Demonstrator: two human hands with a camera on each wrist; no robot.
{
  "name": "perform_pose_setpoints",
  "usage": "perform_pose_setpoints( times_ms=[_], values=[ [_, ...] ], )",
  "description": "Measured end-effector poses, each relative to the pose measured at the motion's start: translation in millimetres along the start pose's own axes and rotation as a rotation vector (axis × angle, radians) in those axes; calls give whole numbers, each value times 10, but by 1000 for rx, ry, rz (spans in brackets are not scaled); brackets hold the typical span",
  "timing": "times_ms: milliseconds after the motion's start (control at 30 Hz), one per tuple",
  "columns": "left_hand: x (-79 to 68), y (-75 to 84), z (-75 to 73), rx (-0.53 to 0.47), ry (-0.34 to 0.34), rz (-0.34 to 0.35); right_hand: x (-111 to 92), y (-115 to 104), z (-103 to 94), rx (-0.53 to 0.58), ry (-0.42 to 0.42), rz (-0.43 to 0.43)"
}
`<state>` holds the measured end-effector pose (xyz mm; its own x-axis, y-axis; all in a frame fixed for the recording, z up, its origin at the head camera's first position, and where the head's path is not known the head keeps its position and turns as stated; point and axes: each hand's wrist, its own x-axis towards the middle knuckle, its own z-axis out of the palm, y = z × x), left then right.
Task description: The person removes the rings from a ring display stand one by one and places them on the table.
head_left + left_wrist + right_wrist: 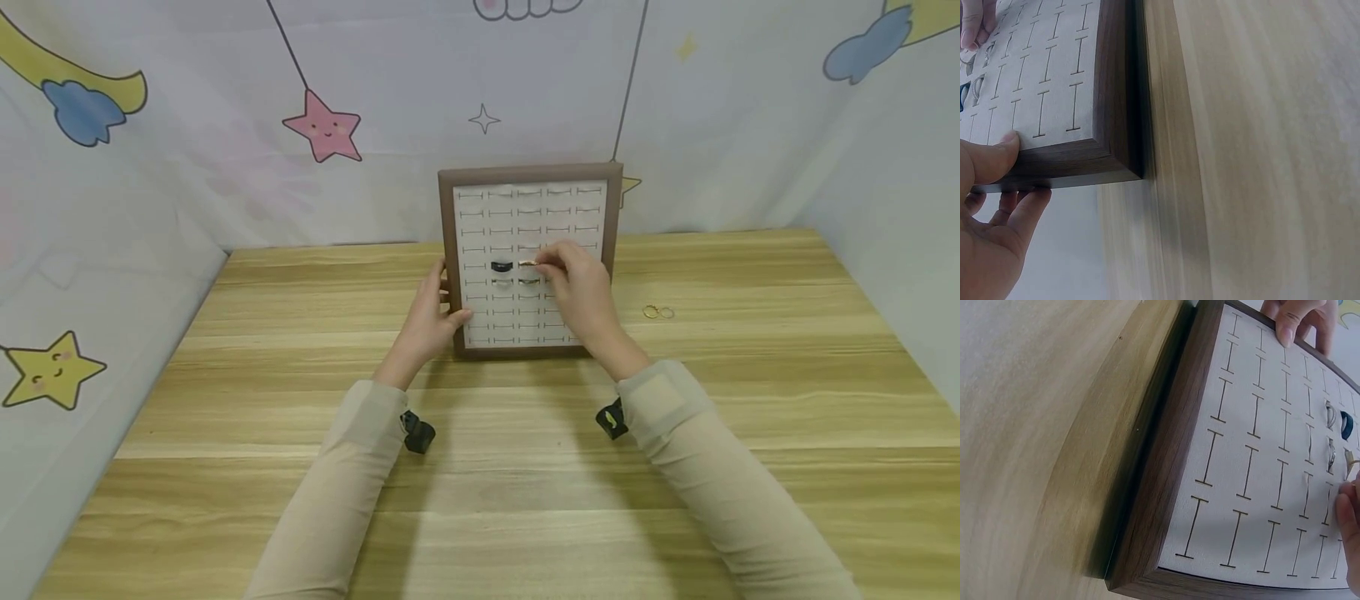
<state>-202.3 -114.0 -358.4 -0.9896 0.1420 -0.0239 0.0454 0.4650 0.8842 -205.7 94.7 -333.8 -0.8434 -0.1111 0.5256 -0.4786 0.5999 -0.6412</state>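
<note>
A ring display board (531,175) with a brown wooden frame and a pale slotted pad stands tilted on the table. My left hand (426,325) grips its left edge, thumb on the front and fingers behind. With thumb and fingertips, my right hand (588,296) pinches a gold-coloured ring (527,263) at a slot near the middle of the pad. Just left of it a wide dark ring (502,267) sits in a slot. Below these, two silver-looking rings (1332,455) are set in the pad; the fingers partly hide the gold ring in the right wrist view.
On the wooden table (300,375), right of the board, lie a gold ring (650,312) and a thinner pale ring (667,312), close together. Behind the board hangs a white cloth (405,183) printed with stars. Each wrist carries a small black camera (417,433).
</note>
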Motion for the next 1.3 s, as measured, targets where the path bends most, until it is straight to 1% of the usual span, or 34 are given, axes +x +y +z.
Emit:
perform_pose_setpoints(
  times_ms=[100, 200, 433, 533, 700, 900, 1000, 1100, 1200, 1300],
  values=[
    [0, -4, 1, 0, -1, -2, 5, 21, -10, 26, 29, 6],
    [3, -5, 1, -2, 0, -3, 14, 49, -42, 68, 73, 34],
    [9, -9, -6, 2, 2, 0, 38, 88, -219, 175, 187, 113],
    [7, -11, -8, 3, 1, -2, 50, 133, -300, 249, 235, 162],
    [4, -9, -5, 3, -2, -11, 81, 244, -450, 353, 320, 284],
    [6, 1, -1, -1, -7, -19, 77, 439, -652, 406, 416, 404],
    [8, -1, -2, 3, -7, -23, 49, 564, -736, 421, 435, 455],
    [10, -5, -4, 4, -9, -27, 8, 688, -806, 403, 429, 507],
    [10, -8, -6, -2, -14, -27, -47, 822, -858, 344, 401, 559],
    [8, -12, -5, -3, -18, -23, -113, 945, -896, 260, 343, 617]
  ],
)
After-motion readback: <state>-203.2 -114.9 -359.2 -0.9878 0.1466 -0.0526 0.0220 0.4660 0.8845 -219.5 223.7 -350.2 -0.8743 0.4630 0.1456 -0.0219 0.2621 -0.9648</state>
